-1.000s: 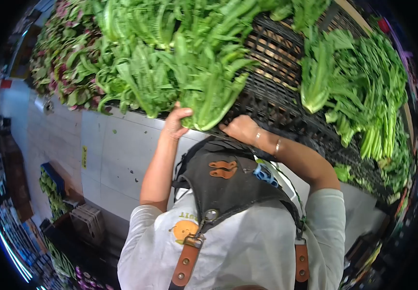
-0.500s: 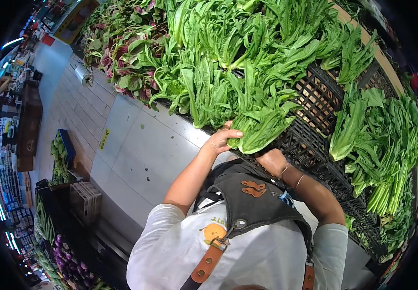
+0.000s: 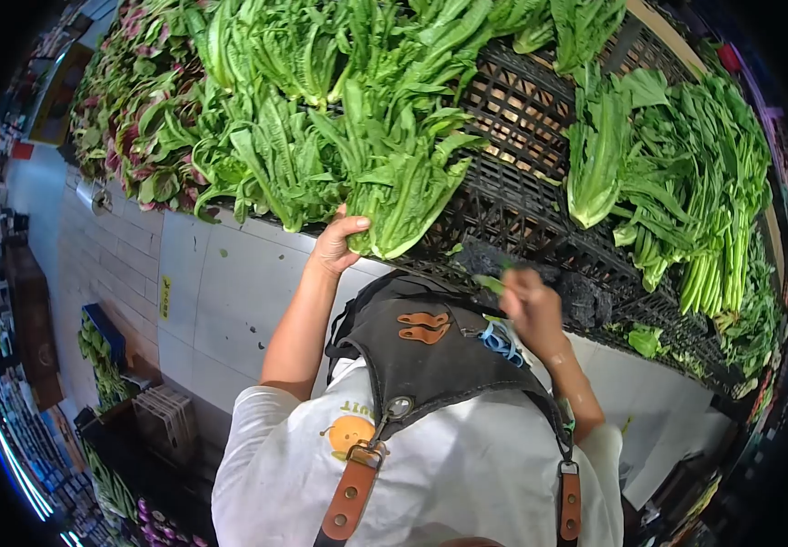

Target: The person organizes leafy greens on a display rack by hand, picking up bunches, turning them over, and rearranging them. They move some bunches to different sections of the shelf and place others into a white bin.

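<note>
My left hand (image 3: pixel 337 242) is closed around the base of a leafy lettuce head (image 3: pixel 405 202), thumb on top, at the front edge of the lettuce heap. The lettuce's pale cut end points toward me and its long leaves spread away. To the right, my right hand (image 3: pixel 533 310) is raised near the black crates and smeared by motion. Its fingers are bent together, with a small green leaf (image 3: pixel 490 284) at their tips. Dark mesh-like material (image 3: pixel 585 299) lies just beyond this hand.
Black plastic crates (image 3: pixel 517 105) form the sloping stand. Red-green amaranth (image 3: pixel 139 137) is piled at the left; another lettuce (image 3: pixel 595 173) and long-stemmed greens (image 3: pixel 718 210) lie at the right. A dark apron (image 3: pixel 403 356) covers my front. Leaf scraps dot the tiled floor (image 3: pixel 230 301).
My right hand has come out from beside the lettuce base and moved right, a leaf at its fingers. My left hand keeps hold of the lettuce. The view has shifted right.
</note>
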Tool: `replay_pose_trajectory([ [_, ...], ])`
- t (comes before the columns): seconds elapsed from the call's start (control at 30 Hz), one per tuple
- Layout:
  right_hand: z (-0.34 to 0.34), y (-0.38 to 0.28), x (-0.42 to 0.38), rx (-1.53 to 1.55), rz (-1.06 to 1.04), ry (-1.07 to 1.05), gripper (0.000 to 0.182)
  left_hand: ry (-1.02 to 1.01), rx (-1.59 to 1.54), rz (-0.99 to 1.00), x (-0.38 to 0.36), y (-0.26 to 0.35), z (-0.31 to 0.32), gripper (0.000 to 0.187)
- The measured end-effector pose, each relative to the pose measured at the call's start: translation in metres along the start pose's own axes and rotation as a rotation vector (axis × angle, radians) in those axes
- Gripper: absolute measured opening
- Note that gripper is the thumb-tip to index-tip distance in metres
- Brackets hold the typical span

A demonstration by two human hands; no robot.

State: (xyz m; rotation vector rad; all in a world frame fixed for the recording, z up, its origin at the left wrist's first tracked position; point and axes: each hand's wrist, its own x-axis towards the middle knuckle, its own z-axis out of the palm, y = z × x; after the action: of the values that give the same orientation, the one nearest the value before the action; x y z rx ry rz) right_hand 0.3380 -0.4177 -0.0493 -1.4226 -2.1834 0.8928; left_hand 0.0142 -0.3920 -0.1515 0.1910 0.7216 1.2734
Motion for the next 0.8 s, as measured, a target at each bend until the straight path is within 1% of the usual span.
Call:
replay_pose_trajectory([
  [0.03, -0.015, 0.001, -0.026, 0.13, 0.103, 0.09, 0.011, 0.003, 0.059, 0.004, 0.002, -0.003, -0.011, 0.066],
  [0.07, -0.027, 0.006, -0.054, 0.26, 0.206, 0.183, 0.012, -0.013, 0.05, 0.002, 0.002, -0.001, -0.011, 0.066],
  [0.13, -0.042, 0.029, -0.114, 0.265, 0.446, 0.181, 0.018, -0.042, 0.032, -0.009, -0.002, 0.001, -0.009, 0.065],
  [0.23, -0.052, 0.033, -0.166, -0.649, 0.583, -0.322, 0.021, -0.065, -0.002, -0.029, -0.001, 0.003, -0.008, 0.062],
  [0.27, -0.048, 0.033, -0.172, -0.607, 0.55, -0.226, 0.021, -0.067, -0.02, -0.034, -0.001, 0.003, -0.006, 0.062],
  [0.33, -0.044, 0.02, -0.151, -0.534, 0.466, -0.037, 0.022, -0.097, -0.027, -0.061, -0.001, 0.005, -0.003, 0.061],
  [0.37, -0.037, 0.009, -0.126, -0.403, 0.413, 0.114, 0.022, -0.098, -0.037, -0.066, -0.001, 0.005, -0.007, 0.06],
  [0.4, -0.031, -0.005, -0.1, -0.176, 0.377, 0.172, 0.026, -0.107, -0.044, -0.065, 0.001, 0.005, -0.009, 0.06],
  [0.47, -0.013, -0.016, -0.046, -0.148, 0.002, 0.186, 0.024, -0.104, -0.026, -0.064, 0.001, 0.006, -0.004, 0.059],
  [0.5, -0.002, -0.015, -0.022, -0.137, -0.107, 0.13, 0.022, -0.104, -0.019, -0.068, 0.001, 0.007, -0.006, 0.058],
  [0.53, 0.01, -0.011, -0.002, -0.179, -0.167, 0.031, 0.022, -0.104, -0.012, -0.069, 0.002, 0.008, -0.007, 0.058],
  [0.57, 0.023, -0.006, 0.017, -0.177, -0.097, -0.13, 0.023, -0.099, -0.008, -0.066, 0.002, 0.008, -0.008, 0.058],
  [0.63, 0.05, 0.014, 0.048, -0.249, -0.015, -0.408, 0.037, -0.089, -0.002, -0.056, 0.002, 0.009, -0.009, 0.059],
  [0.73, 0.067, 0.013, 0.075, -0.443, 0.044, -0.636, 0.051, -0.081, -0.023, -0.005, 0.003, 0.005, -0.005, 0.058],
  [0.77, 0.076, 0.022, 0.081, -0.456, 0.054, -0.704, 0.057, -0.078, -0.024, -0.002, 0.003, 0.004, -0.006, 0.058],
  [0.8, 0.081, 0.026, 0.081, -0.465, 0.044, -0.683, 0.058, -0.075, -0.026, 0.001, 0.003, 0.003, -0.006, 0.058],
])
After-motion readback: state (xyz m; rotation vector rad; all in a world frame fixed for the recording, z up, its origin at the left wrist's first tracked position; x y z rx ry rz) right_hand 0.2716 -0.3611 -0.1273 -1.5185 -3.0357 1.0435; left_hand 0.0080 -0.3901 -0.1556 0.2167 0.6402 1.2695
